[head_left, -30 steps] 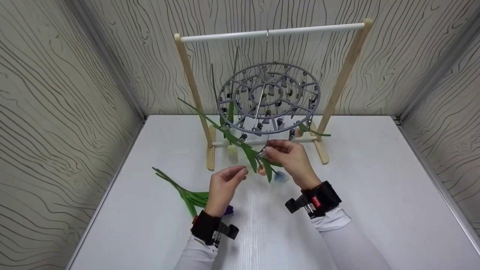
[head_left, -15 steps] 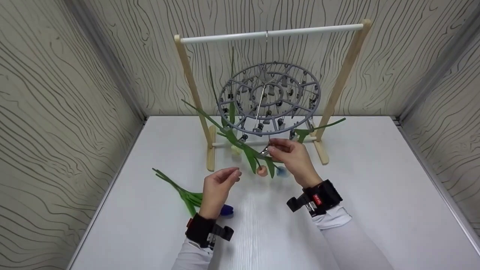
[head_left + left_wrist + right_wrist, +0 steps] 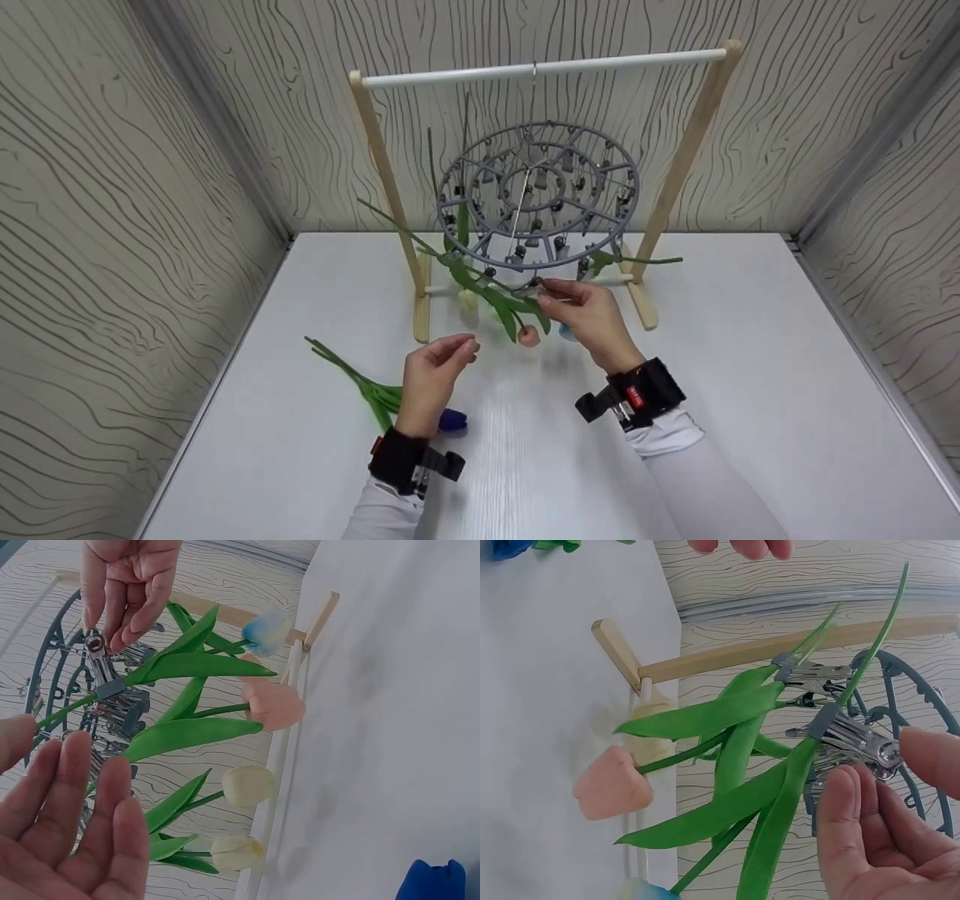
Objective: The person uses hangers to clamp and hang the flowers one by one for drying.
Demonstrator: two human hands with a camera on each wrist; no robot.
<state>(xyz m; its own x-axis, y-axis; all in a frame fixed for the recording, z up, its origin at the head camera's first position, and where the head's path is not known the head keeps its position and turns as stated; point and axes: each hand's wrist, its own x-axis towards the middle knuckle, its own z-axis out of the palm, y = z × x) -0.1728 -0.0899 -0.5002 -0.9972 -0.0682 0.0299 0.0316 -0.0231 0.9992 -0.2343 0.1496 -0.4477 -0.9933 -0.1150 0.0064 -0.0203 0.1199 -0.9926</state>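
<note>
My right hand [image 3: 592, 322] pinches the end of a metal clip [image 3: 862, 742] under the round clip hanger [image 3: 540, 266]. The clip's grey jaws hold the green stem of a white tulip with blue tips [image 3: 266, 631]. Beside it hangs a peach tulip [image 3: 274, 705], its stem in another clip. My left hand [image 3: 435, 379] is in the air to the lower left, apart from the flowers, its fingers relaxed and holding nothing. In the head view my right hand hides most of the blue-tipped bloom.
The hanger hooks onto a white bar [image 3: 450, 75] between wooden posts [image 3: 686, 150]. Two cream tulips [image 3: 249, 786] hang to the left. Another flower with a green stem [image 3: 652, 260] hangs at the right. A deep blue tulip [image 3: 452, 420] lies on the table by my left wrist.
My left hand has drawn back left, away from the flowers. The blue-tipped tulip has shifted behind my right hand, which stays nearly still. The hanging flowers have swung slightly.
</note>
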